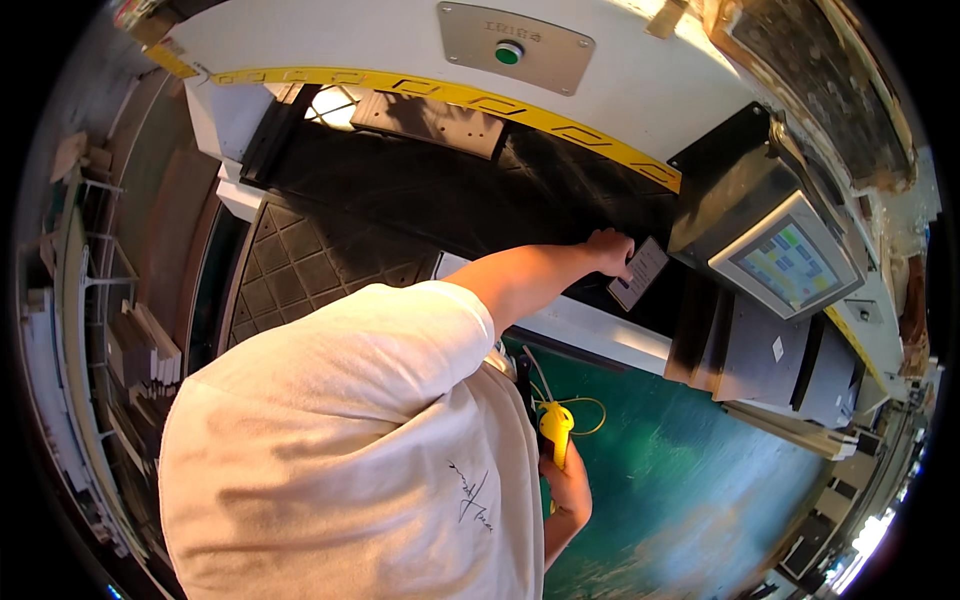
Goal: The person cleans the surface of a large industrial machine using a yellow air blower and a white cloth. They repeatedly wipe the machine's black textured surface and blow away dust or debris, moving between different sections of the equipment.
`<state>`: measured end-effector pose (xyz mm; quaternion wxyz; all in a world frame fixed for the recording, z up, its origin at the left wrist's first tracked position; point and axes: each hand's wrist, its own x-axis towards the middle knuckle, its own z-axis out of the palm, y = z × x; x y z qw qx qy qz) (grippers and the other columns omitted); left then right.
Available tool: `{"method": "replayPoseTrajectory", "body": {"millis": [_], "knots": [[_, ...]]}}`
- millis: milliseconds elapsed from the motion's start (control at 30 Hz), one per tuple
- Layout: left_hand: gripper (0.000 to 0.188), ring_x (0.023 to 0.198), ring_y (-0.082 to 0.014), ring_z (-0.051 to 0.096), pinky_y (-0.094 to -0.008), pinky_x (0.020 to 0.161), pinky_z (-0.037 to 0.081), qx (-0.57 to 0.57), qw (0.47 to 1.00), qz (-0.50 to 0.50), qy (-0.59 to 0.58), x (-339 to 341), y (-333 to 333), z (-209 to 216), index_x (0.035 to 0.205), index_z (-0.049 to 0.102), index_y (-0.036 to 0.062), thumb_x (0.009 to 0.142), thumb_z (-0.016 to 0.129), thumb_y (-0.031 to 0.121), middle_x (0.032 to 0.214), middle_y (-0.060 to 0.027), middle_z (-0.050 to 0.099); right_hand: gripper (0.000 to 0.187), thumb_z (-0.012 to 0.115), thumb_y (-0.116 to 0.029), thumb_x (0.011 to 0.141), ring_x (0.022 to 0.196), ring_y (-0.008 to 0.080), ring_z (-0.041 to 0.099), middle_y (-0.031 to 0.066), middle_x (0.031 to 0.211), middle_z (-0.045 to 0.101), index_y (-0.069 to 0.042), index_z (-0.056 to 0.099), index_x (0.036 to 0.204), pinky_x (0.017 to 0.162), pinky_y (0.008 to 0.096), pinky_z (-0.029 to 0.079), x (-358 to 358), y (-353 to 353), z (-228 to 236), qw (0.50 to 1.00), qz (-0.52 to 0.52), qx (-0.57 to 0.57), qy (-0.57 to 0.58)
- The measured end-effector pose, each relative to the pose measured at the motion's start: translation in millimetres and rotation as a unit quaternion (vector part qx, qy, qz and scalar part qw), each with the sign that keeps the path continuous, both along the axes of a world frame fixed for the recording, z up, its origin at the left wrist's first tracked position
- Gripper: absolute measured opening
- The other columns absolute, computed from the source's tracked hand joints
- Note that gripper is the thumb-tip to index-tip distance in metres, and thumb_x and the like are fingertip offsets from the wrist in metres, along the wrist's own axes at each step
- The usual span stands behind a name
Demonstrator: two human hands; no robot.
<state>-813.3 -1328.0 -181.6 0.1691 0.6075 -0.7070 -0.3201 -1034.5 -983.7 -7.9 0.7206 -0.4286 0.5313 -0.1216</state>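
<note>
My left arm reaches across the dark bed of a machine. At its end, my left hand (608,254) is closed at the edge of a pale printed label card (640,275), its fingertips over the card's left side. Lower down, close to my body, my right hand (568,485) is wrapped round a yellow-and-black handheld scanner (555,424), which looks like a barcode scanner. A thin yellow cord (597,412) loops out beside it. My shirt hides part of the right arm.
A touchscreen panel (787,255) juts out at the right, above stacked dark boards (750,345). A white beam with a yellow strip (560,130) and a green button (509,52) spans the far side. Racks with boards (140,345) stand left. The floor (680,460) is green.
</note>
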Motion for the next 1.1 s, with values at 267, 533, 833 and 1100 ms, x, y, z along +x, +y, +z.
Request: {"method": "replayPoseTrajectory", "body": {"millis": [267,533,833,1100], "knots": [[0.037,0.11,-0.0343,0.072,-0.0508,0.092,0.055,0.095,0.99,0.1,0.028,-10.8,-17.5,-4.7,0.105,0.079,0.0128,0.087,0.075,0.046,0.109,-0.0132,0.078,0.055,0.064,0.005,0.092,0.091,0.0142,0.061,0.0034,0.106,0.066,-0.005,0.058,0.145,0.081,0.0281,0.051,6.5,0.5,-0.7,0.999,-0.045,0.006,-0.001],[0.038,0.101,-0.0318,0.074,-0.0461,0.086,0.058,0.107,0.993,-0.031,0.047,6.1,-18.8,-8.3,0.1,0.078,0.0148,0.081,0.084,0.047,0.101,-0.0093,0.078,0.041,0.058,0.008,0.089,0.086,0.0145,0.06,0.0021,0.099,0.06,-0.004,0.06,0.129,0.076,0.0292,0.051,8.7,-6.2,1.9,0.996,0.04,-0.05,0.061],[0.048,0.107,-0.0291,0.073,-0.0448,0.091,0.058,0.112,0.992,-0.052,-0.031,1.5,-15.6,2.6,0.106,0.077,0.0142,0.076,0.088,0.05,0.108,-0.0094,0.078,0.038,0.059,0.006,0.09,0.086,0.014,0.06,0.0019,0.099,0.061,-0.004,0.06,0.128,0.077,0.0289,0.051,11.1,-4.8,2.8,0.997,0.022,-0.049,0.046],[0.036,0.108,-0.0311,0.074,-0.0459,0.091,0.058,0.121,0.992,0.021,-0.01,-5.0,-19.4,-6.9,0.106,0.079,0.0181,0.087,0.078,0.049,0.111,-0.009,0.079,0.04,0.06,0.005,0.092,0.087,0.0134,0.059,0.0017,0.101,0.062,-0.003,0.06,0.131,0.077,0.0289,0.05,16.3,1.6,9.3,0.999,-0.033,-0.028,0.033]]}}
